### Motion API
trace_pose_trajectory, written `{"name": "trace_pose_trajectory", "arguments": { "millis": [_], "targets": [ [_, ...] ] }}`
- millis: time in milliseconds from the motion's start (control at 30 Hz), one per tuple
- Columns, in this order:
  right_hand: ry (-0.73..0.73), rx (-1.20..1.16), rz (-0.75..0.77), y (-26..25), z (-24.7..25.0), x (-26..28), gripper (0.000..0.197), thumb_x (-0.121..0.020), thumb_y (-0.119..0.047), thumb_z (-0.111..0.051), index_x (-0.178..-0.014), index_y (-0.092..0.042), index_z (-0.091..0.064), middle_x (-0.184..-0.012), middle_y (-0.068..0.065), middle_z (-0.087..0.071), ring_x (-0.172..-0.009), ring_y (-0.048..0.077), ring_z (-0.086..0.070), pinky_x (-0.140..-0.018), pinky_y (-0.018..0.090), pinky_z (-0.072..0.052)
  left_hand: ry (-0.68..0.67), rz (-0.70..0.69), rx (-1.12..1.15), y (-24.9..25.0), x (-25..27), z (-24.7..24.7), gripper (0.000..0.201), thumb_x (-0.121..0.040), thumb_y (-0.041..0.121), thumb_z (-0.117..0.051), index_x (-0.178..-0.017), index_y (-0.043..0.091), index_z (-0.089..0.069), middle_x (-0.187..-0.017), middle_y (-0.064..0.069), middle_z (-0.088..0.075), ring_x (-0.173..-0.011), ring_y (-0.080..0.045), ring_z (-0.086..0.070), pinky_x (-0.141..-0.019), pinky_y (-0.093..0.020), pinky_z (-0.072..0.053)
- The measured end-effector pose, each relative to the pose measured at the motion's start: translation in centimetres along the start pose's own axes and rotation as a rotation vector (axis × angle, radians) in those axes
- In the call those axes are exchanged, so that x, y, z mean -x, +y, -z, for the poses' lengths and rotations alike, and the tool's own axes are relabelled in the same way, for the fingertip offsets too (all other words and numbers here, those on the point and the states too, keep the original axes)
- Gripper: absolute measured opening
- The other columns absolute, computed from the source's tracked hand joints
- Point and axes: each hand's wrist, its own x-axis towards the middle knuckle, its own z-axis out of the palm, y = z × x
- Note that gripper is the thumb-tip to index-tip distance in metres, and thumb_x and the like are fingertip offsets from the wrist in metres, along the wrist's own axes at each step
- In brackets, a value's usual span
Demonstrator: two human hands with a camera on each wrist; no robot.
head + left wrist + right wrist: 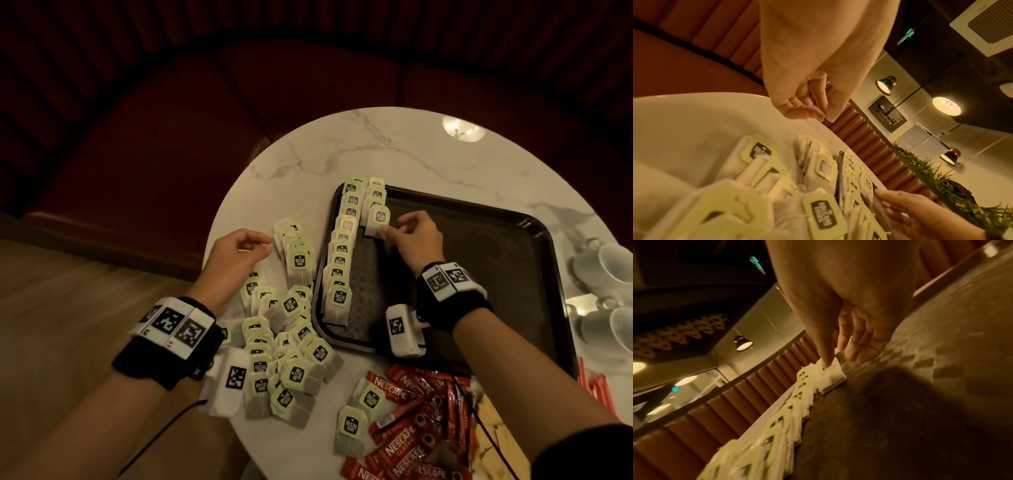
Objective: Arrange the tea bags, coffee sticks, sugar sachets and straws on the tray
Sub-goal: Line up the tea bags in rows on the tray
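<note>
A black tray (496, 260) lies on the round marble table (359, 150). One overlapping row of green-tagged tea bags (339, 260) runs along the tray's left edge, and a shorter second row (375, 198) lies beside it. My right hand (387, 233) pinches the nearest tea bag (378, 219) of the short row; in the right wrist view the thumb (827, 360) presses on that bag (833, 371). My left hand (263, 245) hovers over the table left of the tray with its fingers (807, 112) loosely curled and nothing seen in them. Below it lies a loose pile of tea bags (291, 363).
A small stack of tea bags (296, 253) sits by my left hand. Red coffee sticks (418, 421) are heaped at the near edge, with tan sachets (493, 438) and red straws (589, 380) to their right. White cups (613, 267) stand right of the tray. A red bench curves behind the table.
</note>
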Motion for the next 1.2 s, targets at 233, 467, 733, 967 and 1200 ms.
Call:
{"name": "trace_pose_trajectory", "arguments": {
  "millis": [233, 467, 733, 967, 1200],
  "targets": [
    [-0.229, 0.049, 0.306, -3.6, -1.1, 4.2, 0.015, -0.09, -0.025, -0.07, -0.102, -0.018, -0.064, -0.091, -0.006, -0.061, -0.08, 0.003, -0.056, -0.068, 0.012, -0.044, -0.102, 0.082, -0.074, -0.3, -0.4, -1.0, 0.021, -0.087, 0.01, -0.068, -0.107, 0.011, -0.062, -0.086, 0.0, -0.059, -0.083, -0.016, -0.056, -0.071, -0.027, -0.044],
    [-0.556, 0.374, 0.48, -7.8, -5.7, 5.0, 0.051, -0.081, -0.022, -0.079, -0.126, -0.015, -0.057, -0.115, 0.004, -0.061, -0.102, 0.017, -0.056, -0.084, 0.023, -0.049, -0.122, 0.076, -0.372, -0.5, -2.3, -2.8, 0.071, -0.073, 0.018, -0.083, -0.133, 0.011, -0.046, -0.124, -0.015, -0.051, -0.109, -0.03, -0.057, -0.093, -0.04, -0.049],
    [-0.73, 0.735, 0.494, -9.7, -8.6, 3.6, 0.088, -0.08, -0.019, -0.078, -0.151, -0.01, -0.027, -0.143, 0.016, -0.039, -0.131, 0.031, -0.043, -0.1, 0.031, -0.038, -0.199, 0.095, -0.512, -0.9, -3.3, -3.7, 0.074, -0.072, 0.022, -0.083, -0.132, 0.008, -0.041, -0.128, -0.013, -0.036, -0.114, -0.024, -0.045, -0.084, -0.022, -0.032],
    [-0.83, 0.805, 0.514, -10.7, -9.4, 2.7, 0.102, -0.077, -0.015, -0.082, -0.155, -0.008, -0.016, -0.155, 0.012, -0.029, -0.141, 0.027, -0.034, -0.107, 0.027, -0.031, -0.199, 0.106, -0.541, -1.4, -4.3, -4.1, 0.074, -0.07, 0.021, -0.084, -0.129, 0.006, -0.042, -0.128, -0.014, -0.037, -0.1, -0.011, -0.03, -0.083, -0.019, -0.032],
    [-0.851, 0.854, 0.535, -11.1, -9.7, 2.7, 0.083, -0.077, -0.016, -0.082, -0.145, -0.006, -0.036, -0.14, 0.014, -0.044, -0.128, 0.029, -0.045, -0.095, 0.027, -0.037, -0.214, 0.136, -0.512, -1.0, -4.4, -3.9, 0.083, -0.068, 0.014, -0.086, -0.135, 0.007, -0.038, -0.131, -0.012, -0.03, -0.115, -0.025, -0.044, -0.085, -0.02, -0.033]
  ]
}}
